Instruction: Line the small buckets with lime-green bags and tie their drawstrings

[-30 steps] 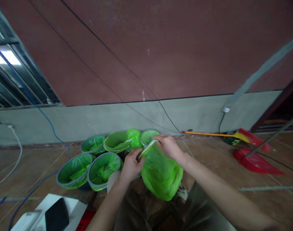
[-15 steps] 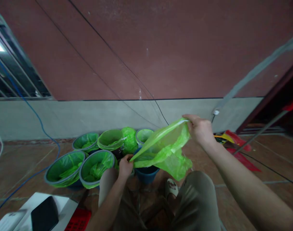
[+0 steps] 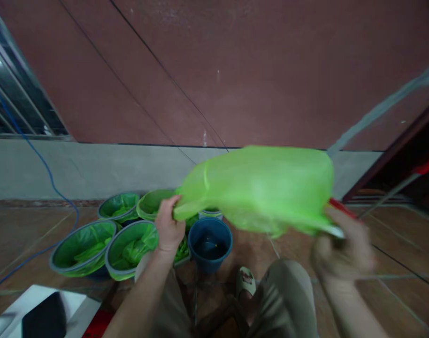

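Observation:
A bright green plastic bag (image 3: 260, 185) is stretched sideways in the air between my two hands, puffed out with air. My left hand (image 3: 170, 225) is closed on its gathered left end. At the right end, my right hand (image 3: 344, 249) is smeared by motion but grips the bag's edge. Below the bag stands a blue bucket (image 3: 210, 244) with no liner, a few tiny specks showing at its bottom. Left of it are several bins lined with green bags, among them a near bin (image 3: 132, 249) and a bin farther left (image 3: 84, 246).
A white box (image 3: 34, 305) with a dark phone (image 3: 45, 317) on it lies at the lower left. A blue cable (image 3: 47, 164) runs down the wall onto the tiled floor. My slippered foot (image 3: 246, 281) is close to the bucket. A long-handled tool (image 3: 394, 192) leans at the right.
My right hand has swung right and down, pulling the bag out long and filling it with air. My left hand has moved left and up. The blue bucket is now uncovered.

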### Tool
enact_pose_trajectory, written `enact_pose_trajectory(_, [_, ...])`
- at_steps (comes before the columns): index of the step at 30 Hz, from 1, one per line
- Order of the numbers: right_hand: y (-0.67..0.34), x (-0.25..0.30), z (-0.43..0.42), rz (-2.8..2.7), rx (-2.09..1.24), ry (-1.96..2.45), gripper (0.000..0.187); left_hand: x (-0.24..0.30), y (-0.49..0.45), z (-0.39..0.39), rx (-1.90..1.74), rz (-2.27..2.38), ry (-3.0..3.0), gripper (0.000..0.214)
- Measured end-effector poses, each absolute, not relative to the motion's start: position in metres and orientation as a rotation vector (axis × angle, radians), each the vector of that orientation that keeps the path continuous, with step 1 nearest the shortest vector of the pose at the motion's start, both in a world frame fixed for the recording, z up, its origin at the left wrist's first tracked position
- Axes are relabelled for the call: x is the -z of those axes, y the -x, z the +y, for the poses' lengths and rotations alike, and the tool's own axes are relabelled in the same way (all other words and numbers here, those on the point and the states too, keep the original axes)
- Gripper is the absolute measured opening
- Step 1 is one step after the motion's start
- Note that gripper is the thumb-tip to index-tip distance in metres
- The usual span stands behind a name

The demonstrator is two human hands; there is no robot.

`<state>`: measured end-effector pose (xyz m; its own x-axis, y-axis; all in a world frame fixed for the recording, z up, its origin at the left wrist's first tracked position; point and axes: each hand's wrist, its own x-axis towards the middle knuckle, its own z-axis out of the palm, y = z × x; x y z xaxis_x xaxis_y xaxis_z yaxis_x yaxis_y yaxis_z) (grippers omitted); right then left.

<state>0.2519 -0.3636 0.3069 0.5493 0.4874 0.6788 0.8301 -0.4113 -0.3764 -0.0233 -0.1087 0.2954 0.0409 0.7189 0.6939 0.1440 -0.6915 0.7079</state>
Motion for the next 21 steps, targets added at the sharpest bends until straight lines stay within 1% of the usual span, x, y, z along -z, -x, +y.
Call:
enact_pose_trajectory(1, [-0.249,-0.281,-0.367,-1.073,0.529,2.144,0.04,-0.271,0.023,-0.113,-1.454,0.902,-1.934,0.031])
enact_pose_trajectory(2, [-0.246,-0.256,-0.369,-1.084,0.316,2.321,0.036,-0.244,0.023,-0.116,-1.186,0.992,-1.932,0.023])
enact_pose_trajectory(3, [-0.244,-0.235,-0.371,-1.125,0.109,2.459,0.036,-0.22,0.021,-0.117,-1.016,1.084,-1.869,0.018])
enact_pose_trajectory(5, [-0.242,-0.209,-0.372,-1.114,0.035,2.593,0.042,-0.185,0.016,-0.113,-0.937,1.182,-1.695,0.018])
enact_pose_trajectory(7, [-0.243,-0.205,-0.371,-1.123,0.026,2.705,0.04,-0.173,0.009,-0.105,-0.935,1.229,-1.577,0.018])
enact_pose_trajectory(11, [-0.236,-0.228,-0.366,-1.147,-0.015,2.892,0.032,-0.196,-0.006,-0.093,-0.945,1.136,-1.574,0.023])
enact_pose_trajectory(12, [-0.229,-0.234,-0.364,-1.156,0.007,2.915,0.033,-0.203,-0.009,-0.093,-0.945,1.125,-1.584,0.025])
enact_pose_trajectory(14, [-0.208,-0.245,-0.36,-1.233,0.106,2.903,0.041,-0.216,-0.016,-0.096,-0.949,1.113,-1.615,0.028])
enact_pose_trajectory(16, [-0.181,-0.253,-0.351,-1.362,0.211,2.792,0.049,-0.225,-0.025,-0.102,-0.944,1.092,-1.672,0.03])
enact_pose_trajectory(18, [-0.152,-0.257,-0.335,-1.47,0.235,2.554,0.055,-0.234,-0.035,-0.11,-0.923,1.048,-1.73,0.031])
enact_pose_trajectory(20, [-0.13,-0.257,-0.312,-1.551,0.21,2.317,0.052,-0.243,-0.047,-0.12,-0.89,1.003,-1.786,0.033])
enact_pose_trajectory(21, [-0.123,-0.256,-0.3,-1.542,0.21,2.267,0.051,-0.248,-0.052,-0.125,-0.874,0.988,-1.818,0.033])
